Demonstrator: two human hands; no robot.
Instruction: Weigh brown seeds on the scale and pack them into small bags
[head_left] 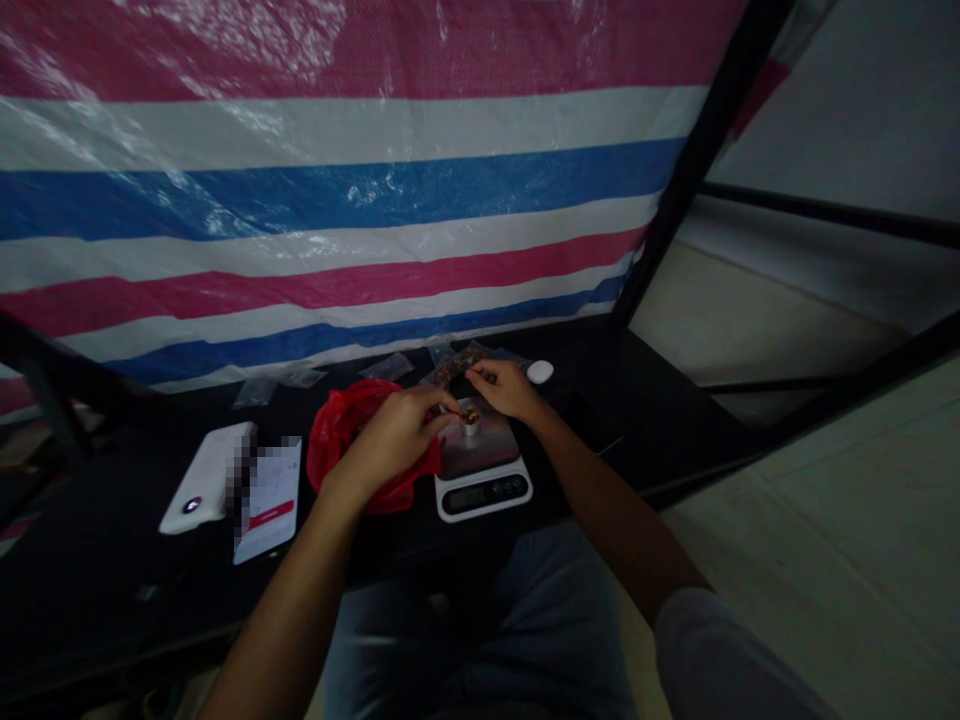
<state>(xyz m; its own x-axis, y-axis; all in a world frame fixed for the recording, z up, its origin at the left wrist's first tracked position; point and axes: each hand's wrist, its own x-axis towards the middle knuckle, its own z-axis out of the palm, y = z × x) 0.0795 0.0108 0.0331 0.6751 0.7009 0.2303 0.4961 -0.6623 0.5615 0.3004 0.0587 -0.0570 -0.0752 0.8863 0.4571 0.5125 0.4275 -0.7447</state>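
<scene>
Striped sheeting (360, 190) is hung behind the scale (480, 460); the cup (471, 429) atop is already filled. Left hand (401, 430) is narrowed beside it, right hand (508, 388) by a clear bag (450, 371); anything held or left undone cannot be told.

A glossy plastic tarp (360, 185) is showing at eleven o'clock, a crinkled plastic bag (330, 432) at eight, a metal scale plate (489, 452) at six.
</scene>
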